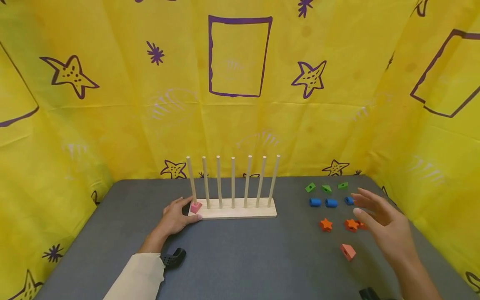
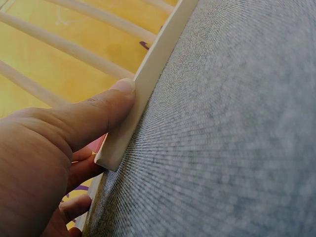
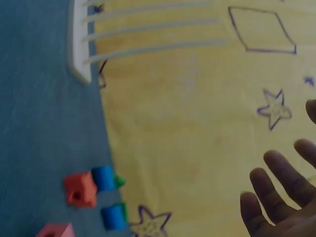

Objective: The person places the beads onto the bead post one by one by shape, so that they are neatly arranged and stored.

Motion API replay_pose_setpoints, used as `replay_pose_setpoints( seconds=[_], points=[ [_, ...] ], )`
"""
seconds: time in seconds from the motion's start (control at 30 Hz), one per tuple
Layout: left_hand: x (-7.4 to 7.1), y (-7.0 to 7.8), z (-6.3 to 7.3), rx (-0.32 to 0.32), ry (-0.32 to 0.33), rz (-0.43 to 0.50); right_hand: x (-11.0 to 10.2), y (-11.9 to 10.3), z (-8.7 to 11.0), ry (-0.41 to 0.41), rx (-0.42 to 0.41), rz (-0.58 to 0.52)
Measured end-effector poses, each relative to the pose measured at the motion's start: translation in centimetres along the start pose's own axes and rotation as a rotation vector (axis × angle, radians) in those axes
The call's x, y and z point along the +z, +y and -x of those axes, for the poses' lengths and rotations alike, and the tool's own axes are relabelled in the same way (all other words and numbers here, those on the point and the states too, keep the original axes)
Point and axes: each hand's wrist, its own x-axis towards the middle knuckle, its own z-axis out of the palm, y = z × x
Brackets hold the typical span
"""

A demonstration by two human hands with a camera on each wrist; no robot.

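Note:
A pale wooden peg stand [image 1: 240, 212] with several upright rods stands mid-table. My left hand [image 1: 175, 217] grips its left end, thumb along the front edge and fingers at the far side; in the left wrist view the thumb [image 2: 106, 111] presses on the base's edge. On the leftmost rod sits a pink block [image 1: 196, 207], down at the base. Over the right side of the table my right hand [image 1: 388, 227] holds nothing, its fingers spread. It overlaps a blue cylinder [image 1: 349, 201] and orange stars [image 1: 351, 225] in the head view.
Green triangular blocks [image 1: 326, 188] lie in the back row at the right, with more blue cylinders [image 1: 331, 203] in front. Nearer are another orange star [image 1: 326, 225] and a salmon-pink triangular block [image 1: 348, 251]. Yellow patterned cloth [image 1: 240, 125] surrounds the grey table [image 1: 240, 258].

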Motion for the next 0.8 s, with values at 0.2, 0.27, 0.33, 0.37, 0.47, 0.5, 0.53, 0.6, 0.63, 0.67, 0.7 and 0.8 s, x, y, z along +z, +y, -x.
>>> replay_pose_setpoints(
  seconds=[0.2, 0.27, 0.33, 0.37, 0.47, 0.5, 0.53, 0.6, 0.63, 0.67, 0.7, 0.8],
  points=[
    [0.1, -0.1, 0.0, 0.0, 0.004, -0.008, -0.7, 3.6, 0.4, -0.076, 0.092, 0.035],
    [0.1, -0.1, 0.0, -0.003, 0.003, -0.009, -0.8, 4.9, 0.5, -0.109, 0.093, 0.021],
    [0.0, -0.1, 0.0, -0.005, 0.001, -0.01, -0.8, 6.2, 0.7, -0.14, 0.072, 0.005],
    [0.0, -0.1, 0.0, -0.007, 0.0, -0.009, -0.8, 6.8, 0.8, -0.157, 0.057, 0.0],
    [0.0, 0.0, 0.0, -0.013, -0.001, -0.009, -0.6, 8.6, 1.0, -0.21, 0.004, -0.038],
    [0.0, 0.0, 0.0, -0.012, 0.001, -0.011, -0.5, 9.2, 1.1, -0.229, -0.02, -0.056],
    [0.0, -0.1, -0.1, -0.01, 0.002, -0.014, -0.4, 9.7, 1.2, -0.249, -0.034, -0.074],
    [0.0, 0.0, -0.1, -0.009, 0.004, -0.02, -0.3, 10.6, 1.4, -0.292, -0.046, -0.122],
    [0.0, 0.0, -0.1, -0.009, 0.005, -0.022, -0.3, 10.9, 1.5, -0.311, -0.046, -0.142],
    [0.0, 0.0, -0.1, -0.006, 0.005, -0.024, -0.3, 11.2, 1.5, -0.334, -0.043, -0.163],
    [0.0, 0.0, -0.1, -0.007, 0.005, -0.023, -0.3, 11.5, 1.6, -0.357, -0.027, -0.175],
    [0.0, -0.1, -0.2, -0.009, 0.005, -0.023, -0.4, 12.3, 1.6, -0.413, 0.014, -0.201]
  ],
)
